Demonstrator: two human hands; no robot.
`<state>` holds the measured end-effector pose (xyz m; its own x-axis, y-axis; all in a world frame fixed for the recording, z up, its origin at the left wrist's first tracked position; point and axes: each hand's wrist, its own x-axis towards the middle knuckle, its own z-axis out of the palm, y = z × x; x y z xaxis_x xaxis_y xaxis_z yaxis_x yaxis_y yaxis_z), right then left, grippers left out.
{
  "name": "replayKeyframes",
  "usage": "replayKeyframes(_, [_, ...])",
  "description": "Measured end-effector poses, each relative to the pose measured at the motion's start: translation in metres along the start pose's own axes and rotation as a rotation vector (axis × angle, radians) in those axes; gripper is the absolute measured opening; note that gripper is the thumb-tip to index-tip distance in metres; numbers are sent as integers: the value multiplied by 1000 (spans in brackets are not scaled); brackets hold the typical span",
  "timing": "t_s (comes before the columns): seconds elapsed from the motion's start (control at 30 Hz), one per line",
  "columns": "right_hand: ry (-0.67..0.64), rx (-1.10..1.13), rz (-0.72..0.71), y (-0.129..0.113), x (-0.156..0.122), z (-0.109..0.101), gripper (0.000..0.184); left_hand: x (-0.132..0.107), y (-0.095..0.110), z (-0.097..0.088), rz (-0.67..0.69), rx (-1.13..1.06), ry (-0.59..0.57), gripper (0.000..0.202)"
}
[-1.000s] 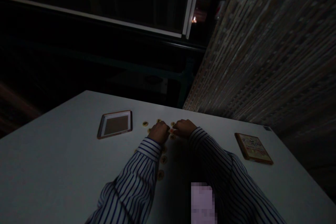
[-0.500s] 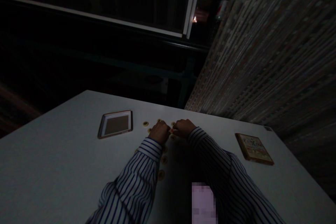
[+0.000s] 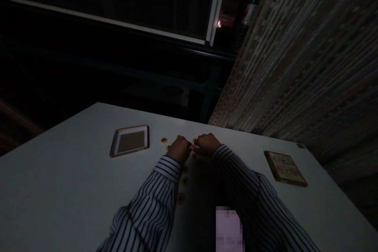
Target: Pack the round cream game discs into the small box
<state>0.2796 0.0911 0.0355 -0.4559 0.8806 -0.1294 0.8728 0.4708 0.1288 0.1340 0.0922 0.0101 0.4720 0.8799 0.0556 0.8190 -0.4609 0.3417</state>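
Near the far side of the white table point(image 3: 88, 189), both hands meet over a small round Chinese chess piece with a red face point(image 3: 193, 147). My left hand point(image 3: 179, 149) has its fingers curled and its fingertips at the left edge of that piece. From the right, my right hand point(image 3: 207, 144) pinches toward the same piece with thumb and forefinger. Several more wooden discs lie around the hands, among them one piece point(image 3: 163, 140) to the left and another point(image 3: 180, 198) beside my left sleeve. My left hand and forearm hide part of the group.
An open, shallow box half point(image 3: 130, 127) lies on the left of the table. To the right is a flat box with a printed cover point(image 3: 286, 167). A bead curtain point(image 3: 265, 67) hangs at the table's far right edge. The room is dim.
Both hands stay at the same spot over the red-faced piece, with only slight finger movement. The whole view has shifted very slightly.
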Motion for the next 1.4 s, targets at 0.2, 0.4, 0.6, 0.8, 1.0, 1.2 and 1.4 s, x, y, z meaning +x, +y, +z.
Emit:
replayKeyframes(0.2, [101, -2, -4, 3, -8, -11, 35, 2, -4, -4, 81, -139, 104, 25])
replayKeyframes(0.4, [266, -2, -5, 6, -21, -19, 34, 2, 1, -14, 123, -435, 141, 30])
replayKeyframes(0.6, [374, 25, 39, 10, -38, -22, 33, 3, 12, -18, 99, -693, 135, 30])
replayKeyframes(0.8, [446, 33, 52, 13, -54, -23, 32, 4, 22, -17, 4, -943, 82, 28])
replayKeyframes(1.0, [574, 84, 52, 16, -67, -15, 30, 2, 32, -17, -10, -1117, 39, 29])
replayKeyframes(1.2, [610, 159, 63, 21, -77, -5, 28, 2, 40, -15, -12, -1145, 2, 32])
replayKeyframes(1.4, [657, 218, 65, 27, -83, 7, 28, 0, 50, -16, -19, -1101, 6, 33])
